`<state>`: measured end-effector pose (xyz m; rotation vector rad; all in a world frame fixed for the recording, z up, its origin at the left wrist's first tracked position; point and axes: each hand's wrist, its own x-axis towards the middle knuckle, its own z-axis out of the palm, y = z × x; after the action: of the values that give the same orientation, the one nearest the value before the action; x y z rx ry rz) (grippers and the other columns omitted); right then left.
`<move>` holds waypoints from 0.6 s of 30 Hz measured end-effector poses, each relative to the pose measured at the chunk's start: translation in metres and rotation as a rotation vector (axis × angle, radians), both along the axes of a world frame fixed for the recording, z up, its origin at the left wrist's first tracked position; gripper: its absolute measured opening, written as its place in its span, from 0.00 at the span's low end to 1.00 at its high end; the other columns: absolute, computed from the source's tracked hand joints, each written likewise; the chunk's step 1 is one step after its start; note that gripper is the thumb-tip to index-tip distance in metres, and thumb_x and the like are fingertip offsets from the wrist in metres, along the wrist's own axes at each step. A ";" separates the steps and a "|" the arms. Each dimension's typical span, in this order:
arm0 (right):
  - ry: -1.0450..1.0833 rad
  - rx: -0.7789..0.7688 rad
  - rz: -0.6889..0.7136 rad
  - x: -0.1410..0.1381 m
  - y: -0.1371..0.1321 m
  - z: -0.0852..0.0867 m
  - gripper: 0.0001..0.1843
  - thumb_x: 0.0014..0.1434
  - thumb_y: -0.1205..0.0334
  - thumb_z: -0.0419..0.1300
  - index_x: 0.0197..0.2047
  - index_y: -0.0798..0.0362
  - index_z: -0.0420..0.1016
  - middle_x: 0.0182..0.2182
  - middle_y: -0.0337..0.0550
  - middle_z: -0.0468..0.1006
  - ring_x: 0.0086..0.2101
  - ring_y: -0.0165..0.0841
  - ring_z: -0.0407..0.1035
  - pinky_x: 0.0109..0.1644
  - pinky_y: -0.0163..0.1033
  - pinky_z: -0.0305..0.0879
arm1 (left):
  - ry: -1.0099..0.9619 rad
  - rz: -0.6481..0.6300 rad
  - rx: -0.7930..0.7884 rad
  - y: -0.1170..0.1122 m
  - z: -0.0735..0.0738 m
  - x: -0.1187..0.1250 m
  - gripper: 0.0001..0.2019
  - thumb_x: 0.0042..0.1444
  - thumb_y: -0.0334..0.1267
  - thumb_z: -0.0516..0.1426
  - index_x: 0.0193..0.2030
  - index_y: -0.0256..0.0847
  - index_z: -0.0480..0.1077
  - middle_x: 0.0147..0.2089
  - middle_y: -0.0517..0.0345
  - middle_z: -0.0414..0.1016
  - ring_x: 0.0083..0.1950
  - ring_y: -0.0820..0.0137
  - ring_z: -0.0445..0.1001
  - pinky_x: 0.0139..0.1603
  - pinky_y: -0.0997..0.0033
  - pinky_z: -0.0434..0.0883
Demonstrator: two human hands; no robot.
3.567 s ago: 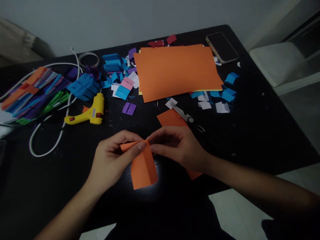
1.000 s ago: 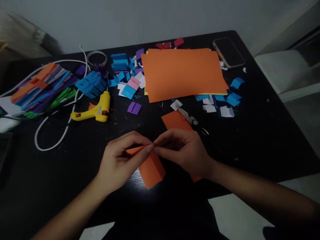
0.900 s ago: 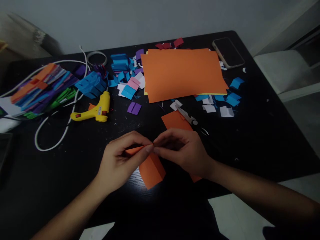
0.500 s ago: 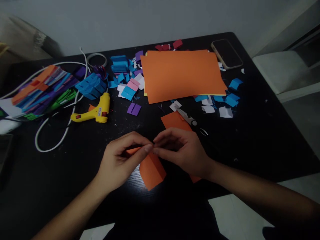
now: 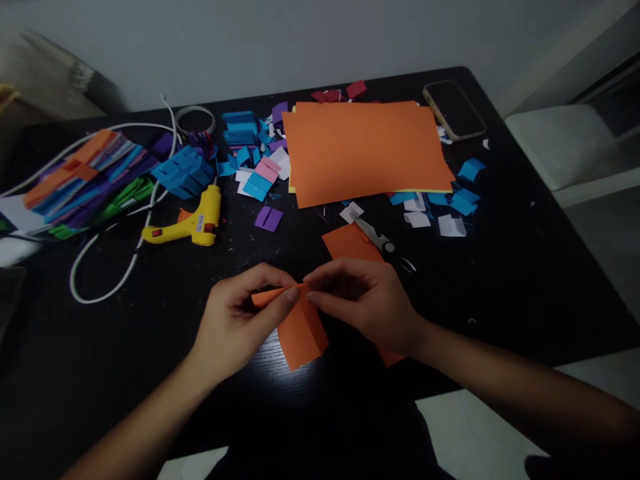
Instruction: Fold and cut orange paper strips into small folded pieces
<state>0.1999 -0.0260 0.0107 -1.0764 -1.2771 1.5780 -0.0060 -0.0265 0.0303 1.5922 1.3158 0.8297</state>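
Between thumb and fingers, my left hand [image 5: 245, 320] pinches the top of a creased piece of orange paper [image 5: 301, 333]. Its lower part hangs down toward the dark table, with a fold line running along it. My right hand [image 5: 367, 297] is closed in a pinch on the same paper's upper right corner, fingertips close to the left thumb. Under the right hand lies an orange paper strip [image 5: 350, 241], partly covered by the hand. A pair of scissors [image 5: 377, 239] rests across the far end of that strip.
A yellow glue gun [image 5: 200, 220] lies left of centre beside a white cable [image 5: 127, 277]. Large orange sheets [image 5: 367, 150] are stacked at the back, with small cut papers around them. A phone [image 5: 454, 108] lies at back right. Bundled coloured strips [image 5: 85, 177] sit at left.
The hanging orange paper has swung slightly up and left, and more of its top edge shows between the fingers. Both hands stay nearly in place, with the fingertips shifted a little.
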 end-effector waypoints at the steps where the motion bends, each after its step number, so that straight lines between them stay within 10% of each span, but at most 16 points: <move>1: 0.001 -0.001 0.001 0.000 0.000 0.000 0.09 0.58 0.62 0.74 0.43 0.50 0.85 0.37 0.40 0.87 0.38 0.32 0.83 0.41 0.35 0.81 | 0.002 0.003 0.001 0.000 0.000 0.000 0.05 0.61 0.37 0.64 0.34 0.41 0.79 0.29 0.61 0.79 0.29 0.74 0.73 0.28 0.77 0.69; 18: 0.000 -0.023 0.000 0.000 0.000 0.001 0.09 0.57 0.61 0.74 0.42 0.49 0.85 0.38 0.40 0.88 0.38 0.34 0.84 0.43 0.38 0.82 | -0.001 -0.002 0.044 0.000 0.000 0.000 0.03 0.61 0.36 0.65 0.35 0.43 0.80 0.30 0.61 0.81 0.29 0.73 0.76 0.28 0.75 0.70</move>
<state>0.1999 -0.0261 0.0121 -1.0906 -1.2624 1.5959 -0.0062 -0.0264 0.0300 1.6267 1.3035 0.8636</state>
